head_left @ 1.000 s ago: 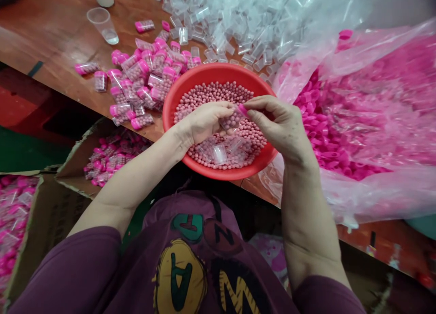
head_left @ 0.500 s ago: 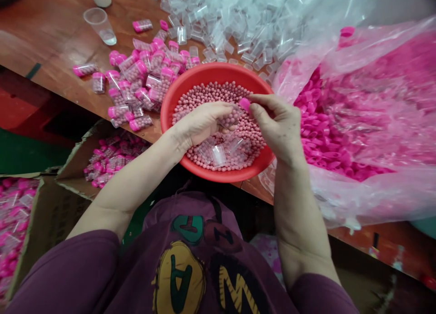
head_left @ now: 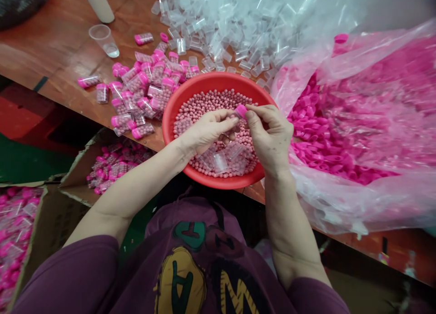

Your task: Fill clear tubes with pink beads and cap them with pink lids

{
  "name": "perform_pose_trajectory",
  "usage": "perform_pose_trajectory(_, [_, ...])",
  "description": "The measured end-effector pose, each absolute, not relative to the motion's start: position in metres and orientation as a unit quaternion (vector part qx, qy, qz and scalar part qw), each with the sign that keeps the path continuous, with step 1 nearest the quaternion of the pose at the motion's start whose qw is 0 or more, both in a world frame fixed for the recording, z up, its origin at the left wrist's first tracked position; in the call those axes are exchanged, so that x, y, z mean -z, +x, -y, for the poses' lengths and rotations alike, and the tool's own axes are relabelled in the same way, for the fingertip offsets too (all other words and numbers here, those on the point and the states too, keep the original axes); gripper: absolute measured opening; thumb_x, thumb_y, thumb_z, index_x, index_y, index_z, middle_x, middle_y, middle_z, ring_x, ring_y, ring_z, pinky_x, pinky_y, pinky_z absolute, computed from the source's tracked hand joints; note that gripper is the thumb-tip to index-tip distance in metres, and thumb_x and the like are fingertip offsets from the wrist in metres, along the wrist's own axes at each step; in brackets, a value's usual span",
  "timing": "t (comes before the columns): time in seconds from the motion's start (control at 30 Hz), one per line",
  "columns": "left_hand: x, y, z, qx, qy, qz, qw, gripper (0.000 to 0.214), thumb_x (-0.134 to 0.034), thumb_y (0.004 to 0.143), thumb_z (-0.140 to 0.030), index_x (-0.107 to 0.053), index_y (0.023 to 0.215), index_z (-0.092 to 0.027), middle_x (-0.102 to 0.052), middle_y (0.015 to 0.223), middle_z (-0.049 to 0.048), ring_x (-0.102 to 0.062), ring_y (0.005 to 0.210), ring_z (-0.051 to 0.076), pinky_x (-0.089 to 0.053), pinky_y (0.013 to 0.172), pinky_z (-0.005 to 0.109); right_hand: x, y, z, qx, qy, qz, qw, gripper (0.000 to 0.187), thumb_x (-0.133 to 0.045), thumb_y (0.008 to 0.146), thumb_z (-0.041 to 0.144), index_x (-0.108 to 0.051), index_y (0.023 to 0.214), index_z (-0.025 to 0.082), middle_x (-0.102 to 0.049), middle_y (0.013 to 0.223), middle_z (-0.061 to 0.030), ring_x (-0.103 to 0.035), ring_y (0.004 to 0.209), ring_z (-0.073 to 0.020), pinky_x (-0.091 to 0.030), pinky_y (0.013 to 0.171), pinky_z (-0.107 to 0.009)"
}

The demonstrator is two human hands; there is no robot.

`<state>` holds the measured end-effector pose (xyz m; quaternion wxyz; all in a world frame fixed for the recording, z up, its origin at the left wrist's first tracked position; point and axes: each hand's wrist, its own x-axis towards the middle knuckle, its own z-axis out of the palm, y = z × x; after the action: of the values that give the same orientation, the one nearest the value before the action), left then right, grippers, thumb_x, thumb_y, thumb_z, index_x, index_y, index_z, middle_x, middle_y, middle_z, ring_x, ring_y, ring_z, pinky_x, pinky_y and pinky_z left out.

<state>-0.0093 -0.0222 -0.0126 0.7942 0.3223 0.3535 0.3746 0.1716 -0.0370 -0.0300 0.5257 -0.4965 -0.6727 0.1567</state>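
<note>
Over a red basin [head_left: 220, 182] of small pink balls [head_left: 213, 103], my two hands meet. My left hand [head_left: 209, 130] is closed around a clear plastic bottle of pink balls, mostly hidden by the fingers. Between thumb and fingers, my right hand [head_left: 270, 134] pinches a bright pink cap [head_left: 241, 110], which sits at the bottle's mouth; whether it is pressed fully on I cannot tell. Several empty clear bottles [head_left: 221, 162] lie on the balls at the basin's near side.
Filled, capped bottles [head_left: 138, 85] lie left of the basin, near a clear cup [head_left: 104, 41]. Empty bottles [head_left: 218, 28] are heaped behind. At right an open plastic bag [head_left: 340, 196] holds pink caps [head_left: 320, 123]. Cardboard boxes [head_left: 70, 205] of filled bottles stand below the table's left edge.
My right hand has brought the pink cap left from beside the bottle onto its mouth. My left hand still holds the bottle. The view has shifted slightly.
</note>
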Motion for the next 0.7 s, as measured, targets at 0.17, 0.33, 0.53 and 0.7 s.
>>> perform_pose_trajectory(0.17, [0.016,-0.010,0.021,-0.379,0.305,-0.329,0.809,0.022,-0.094,0.104,-0.025,-0.074,0.104,-0.016,-0.071,0.081,-0.0037,-0.065,0.062,0.006,-0.046,0.058,0.019,0.026,0.169,0.042,-0.125,-0.496,0.681,0.525,0.018,-0.075,0.111,0.033,-0.092,0.112,0.027,-0.087,0.107,-0.0063,-0.083,0.101,-0.0235,-0.070,0.095,-0.043])
perform_pose_trajectory(0.33, [0.015,-0.010,0.022,-0.375,0.306,-0.324,0.813,0.022,-0.092,0.106,-0.024,-0.072,0.100,-0.014,-0.071,0.081,-0.0026,-0.062,0.062,0.005,-0.044,0.059,0.019,0.025,0.170,0.047,-0.134,-0.506,0.684,0.508,0.018,-0.074,0.112,0.033,-0.091,0.112,0.027,-0.086,0.106,-0.0056,-0.082,0.097,-0.0222,-0.069,0.089,-0.040])
perform_pose_trajectory(0.53, [0.012,-0.004,0.026,-0.389,0.313,-0.334,0.799,0.020,-0.083,0.113,-0.021,-0.069,0.100,-0.015,-0.064,0.077,-0.0058,-0.057,0.059,0.004,-0.040,0.057,0.018,0.025,0.160,0.050,-0.084,-0.526,0.684,0.498,0.023,-0.068,0.115,0.033,-0.089,0.112,0.025,-0.085,0.104,-0.0066,-0.082,0.097,-0.0234,-0.070,0.090,-0.042])
perform_pose_trajectory(0.7, [0.012,-0.001,0.028,-0.406,0.322,-0.345,0.782,0.034,-0.087,0.111,-0.027,-0.062,0.090,-0.016,-0.059,0.072,-0.0074,-0.052,0.057,0.003,-0.039,0.058,0.019,0.034,0.147,0.056,-0.051,-0.543,0.674,0.499,0.030,-0.061,0.119,0.038,-0.086,0.111,0.023,-0.085,0.107,-0.0116,-0.082,0.101,-0.0278,-0.070,0.096,-0.048])
